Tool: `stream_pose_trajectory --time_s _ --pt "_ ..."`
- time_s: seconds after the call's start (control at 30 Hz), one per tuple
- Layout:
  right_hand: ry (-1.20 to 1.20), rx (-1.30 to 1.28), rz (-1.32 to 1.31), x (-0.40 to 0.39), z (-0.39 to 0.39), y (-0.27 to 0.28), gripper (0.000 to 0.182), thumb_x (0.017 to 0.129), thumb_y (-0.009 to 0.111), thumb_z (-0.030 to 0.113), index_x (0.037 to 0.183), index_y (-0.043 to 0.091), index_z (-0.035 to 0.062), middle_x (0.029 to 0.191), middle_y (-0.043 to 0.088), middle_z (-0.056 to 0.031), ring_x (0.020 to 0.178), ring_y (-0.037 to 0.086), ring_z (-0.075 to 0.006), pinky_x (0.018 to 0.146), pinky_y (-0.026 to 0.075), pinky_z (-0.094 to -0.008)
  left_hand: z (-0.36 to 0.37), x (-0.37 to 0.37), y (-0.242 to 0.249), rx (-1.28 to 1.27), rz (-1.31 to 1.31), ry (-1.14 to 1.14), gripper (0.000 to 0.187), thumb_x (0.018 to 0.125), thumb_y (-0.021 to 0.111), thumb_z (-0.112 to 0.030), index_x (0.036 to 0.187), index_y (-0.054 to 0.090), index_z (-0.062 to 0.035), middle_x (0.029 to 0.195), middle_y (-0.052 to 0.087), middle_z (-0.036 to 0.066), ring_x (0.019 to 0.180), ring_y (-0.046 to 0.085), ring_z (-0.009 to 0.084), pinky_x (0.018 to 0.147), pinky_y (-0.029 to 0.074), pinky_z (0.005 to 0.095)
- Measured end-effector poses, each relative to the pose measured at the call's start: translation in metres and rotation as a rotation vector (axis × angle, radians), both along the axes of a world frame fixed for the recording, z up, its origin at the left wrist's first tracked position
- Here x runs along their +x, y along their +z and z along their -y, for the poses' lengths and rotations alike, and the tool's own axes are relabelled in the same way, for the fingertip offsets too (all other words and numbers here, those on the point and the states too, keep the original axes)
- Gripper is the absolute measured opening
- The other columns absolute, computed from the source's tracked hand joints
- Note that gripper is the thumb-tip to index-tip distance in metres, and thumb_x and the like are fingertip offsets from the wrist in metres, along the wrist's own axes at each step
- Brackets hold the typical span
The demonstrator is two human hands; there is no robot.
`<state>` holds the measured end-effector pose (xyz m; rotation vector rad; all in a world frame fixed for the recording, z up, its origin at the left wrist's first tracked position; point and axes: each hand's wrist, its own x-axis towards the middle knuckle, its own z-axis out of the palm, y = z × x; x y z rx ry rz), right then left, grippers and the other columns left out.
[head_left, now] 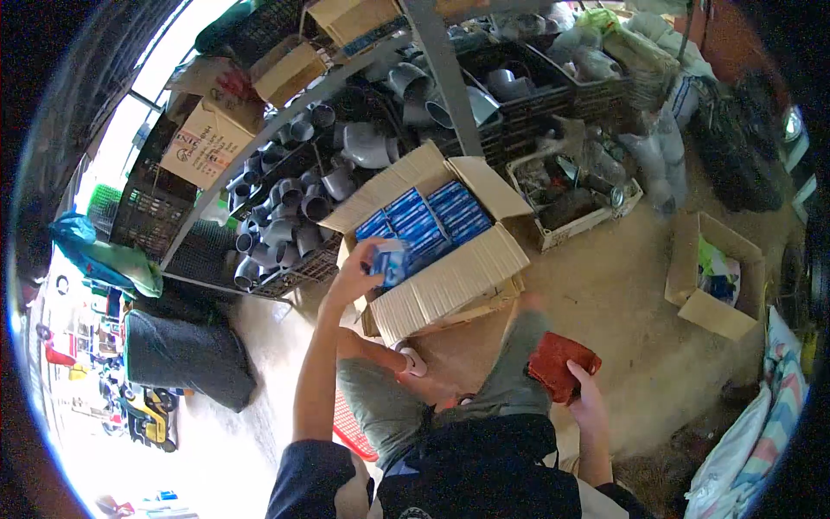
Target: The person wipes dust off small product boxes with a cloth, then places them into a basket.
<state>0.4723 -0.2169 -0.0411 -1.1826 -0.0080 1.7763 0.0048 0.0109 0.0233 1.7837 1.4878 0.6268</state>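
My left hand (353,275) grips a small blue-and-white box (392,263) over the near left corner of an open cardboard carton (450,292). Inside the carton, blue packs (411,221) stand in tight rows, and its flaps are folded outward. My right hand (585,396), off to the right beside my knee, is closed around a folded reddish-brown cloth (560,367). The cloth is well apart from the carton. Fingers of both hands are partly hidden by what they hold.
Crates of grey pipe fittings (290,203) fill the rack behind the carton. A metal post (445,78) rises just beyond it. To the right are a crate of mixed parts (575,186) and a small open box (718,277). A red basket (353,430) is beside my leg.
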Motion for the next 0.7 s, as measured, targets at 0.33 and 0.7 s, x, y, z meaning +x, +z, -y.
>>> stream_pose_trajectory --time_s 0.33,0.7 --pt "0.128 0.442 -0.016 -0.117 -0.057 0.097 0.041 0.097 0.064 0.022 0.131 0.051 0.0027 0.131 0.059 -0.0138 0.118 0.059 -0.0244 0.097 0.05 -0.0399 0.187 -0.003 0.048 0.19 1.869 0.27 0.045 0.091 0.051 -0.033 0.126 0.057 -0.007 0.119 0.059 0.014 0.113 0.058 0.0316 0.088 0.053 0.0549" --pt "0.948 1.627 0.81 -0.283 -0.048 0.182 0.059 0.095 0.061 0.02 0.15 0.041 0.012 0.157 0.03 -0.0234 0.142 0.033 -0.0448 0.115 0.032 -0.0478 0.274 0.078 0.063 0.06 1.574 1.083 0.046 0.1 0.05 -0.02 0.143 0.037 -0.0142 0.129 0.055 0.014 0.115 0.058 0.0268 0.096 0.051 0.0397"
